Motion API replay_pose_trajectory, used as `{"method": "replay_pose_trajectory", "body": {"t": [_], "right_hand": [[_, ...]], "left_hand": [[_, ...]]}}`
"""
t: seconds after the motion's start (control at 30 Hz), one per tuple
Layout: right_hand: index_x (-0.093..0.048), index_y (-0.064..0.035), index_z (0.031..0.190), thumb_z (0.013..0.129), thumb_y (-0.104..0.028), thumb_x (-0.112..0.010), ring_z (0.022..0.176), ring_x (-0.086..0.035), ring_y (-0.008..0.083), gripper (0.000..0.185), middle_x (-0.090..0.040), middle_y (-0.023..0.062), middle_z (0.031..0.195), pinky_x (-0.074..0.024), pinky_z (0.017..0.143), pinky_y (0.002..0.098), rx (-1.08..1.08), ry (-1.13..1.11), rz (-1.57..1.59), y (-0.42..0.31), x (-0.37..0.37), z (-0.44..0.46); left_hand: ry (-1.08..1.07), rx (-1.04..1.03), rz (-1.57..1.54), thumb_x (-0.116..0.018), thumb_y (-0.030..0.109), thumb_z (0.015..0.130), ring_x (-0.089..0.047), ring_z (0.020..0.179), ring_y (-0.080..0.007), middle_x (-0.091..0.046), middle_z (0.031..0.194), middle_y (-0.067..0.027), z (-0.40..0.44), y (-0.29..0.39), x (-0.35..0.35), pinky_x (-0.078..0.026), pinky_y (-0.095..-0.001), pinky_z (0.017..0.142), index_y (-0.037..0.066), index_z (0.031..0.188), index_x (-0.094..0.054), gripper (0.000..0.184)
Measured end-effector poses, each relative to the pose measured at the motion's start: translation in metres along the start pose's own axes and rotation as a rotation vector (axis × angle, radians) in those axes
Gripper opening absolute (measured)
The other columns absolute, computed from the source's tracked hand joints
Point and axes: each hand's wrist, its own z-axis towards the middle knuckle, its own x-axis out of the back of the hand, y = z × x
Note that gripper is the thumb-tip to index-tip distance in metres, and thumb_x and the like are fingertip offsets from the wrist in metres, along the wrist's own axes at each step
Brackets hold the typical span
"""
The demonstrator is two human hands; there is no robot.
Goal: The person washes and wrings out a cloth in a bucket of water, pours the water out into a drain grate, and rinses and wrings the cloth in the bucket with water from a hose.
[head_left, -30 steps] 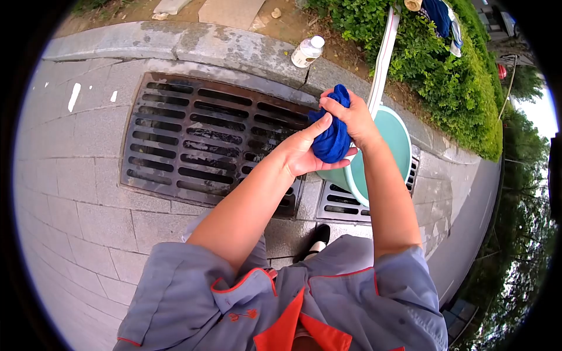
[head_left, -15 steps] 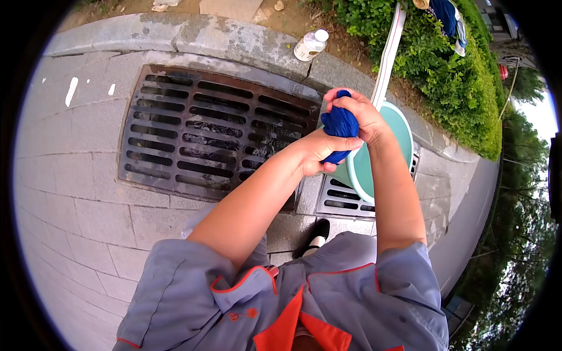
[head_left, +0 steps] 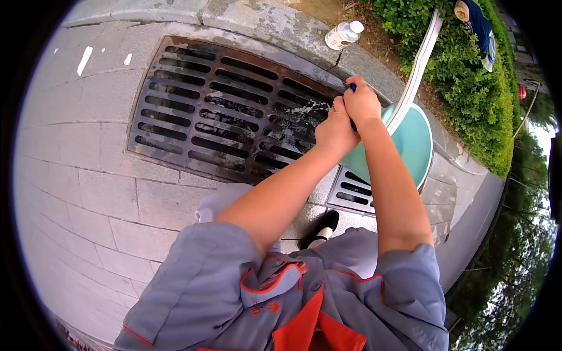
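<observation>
Both of my hands are closed and pressed together around a blue cloth [head_left: 352, 87], of which only a small bit shows at the top. My left hand [head_left: 336, 130] is the nearer and lower one, its fingers wrapped out of sight. My right hand [head_left: 362, 102] grips above it, beside the pale green bucket [head_left: 413, 143]. Water sprays from the hands over the right part of the dark metal drain grate [head_left: 202, 111]. A white flat hose or strip [head_left: 417, 70] runs from the hedge to the bucket, passing behind my right hand.
A white-capped bottle [head_left: 344, 35] stands on the stone curb [head_left: 263, 23]. The hedge [head_left: 468, 93] carries a dark blue cloth [head_left: 478, 26] at the top right. A smaller grate [head_left: 354, 190] lies under the bucket, near a black shoe [head_left: 323, 227].
The hands have closed tightly over the blue cloth, which is now mostly hidden, and water has begun to spray out. The view has shifted, so the surroundings sit differently in it.
</observation>
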Motion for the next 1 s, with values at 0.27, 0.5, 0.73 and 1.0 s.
{"method": "replay_pose_trajectory", "body": {"t": [0.27,0.5,0.73,1.0], "right_hand": [[-0.036,-0.0124,0.144,0.086,-0.050,-0.065,0.129,-0.044,0.0298,0.075,-0.038,0.0144,0.146,-0.0421,0.101,0.0455,0.205,-0.476,1.344,0.059,0.060,-0.008],[-0.049,-0.0124,0.128,0.086,-0.042,-0.063,0.111,-0.055,0.0361,0.054,-0.054,0.0149,0.123,-0.0479,0.094,0.0571,0.449,-0.699,1.671,0.047,0.064,-0.020],[-0.058,-0.0020,0.089,0.082,-0.008,-0.053,0.063,-0.056,0.0183,0.010,-0.054,0.0055,0.073,-0.0532,0.061,0.0363,-0.016,-0.539,1.513,0.030,0.083,-0.025],[-0.058,-0.0012,0.080,0.084,-0.007,-0.047,0.059,-0.055,0.0159,0.013,-0.054,0.0047,0.068,-0.0474,0.056,0.0306,0.033,-0.248,0.687,0.001,0.053,-0.014]], "left_hand": [[-0.730,0.411,-1.299,-0.068,0.027,0.085,-0.060,0.067,-0.0149,-0.064,0.106,-0.0101,0.014,0.013,0.038,-0.058,-0.0408,0.070,0.009,0.116,-0.058,0.037],[-1.211,0.368,-1.677,-0.061,0.031,0.091,-0.050,0.058,-0.0100,-0.061,0.109,-0.0113,-0.008,0.016,0.029,-0.037,-0.0186,0.041,0.000,0.118,-0.051,0.042],[-1.052,0.225,-1.277,-0.074,0.023,0.082,-0.041,0.049,-0.0071,-0.055,0.074,-0.0016,-0.010,0.030,0.035,-0.027,-0.0195,0.038,0.006,0.094,-0.057,0.027],[-0.476,0.224,-0.794,-0.071,0.014,0.068,-0.042,0.043,-0.0086,-0.048,0.058,0.0010,-0.002,0.024,0.015,-0.025,-0.0282,0.037,0.008,0.075,-0.055,0.019]]}}
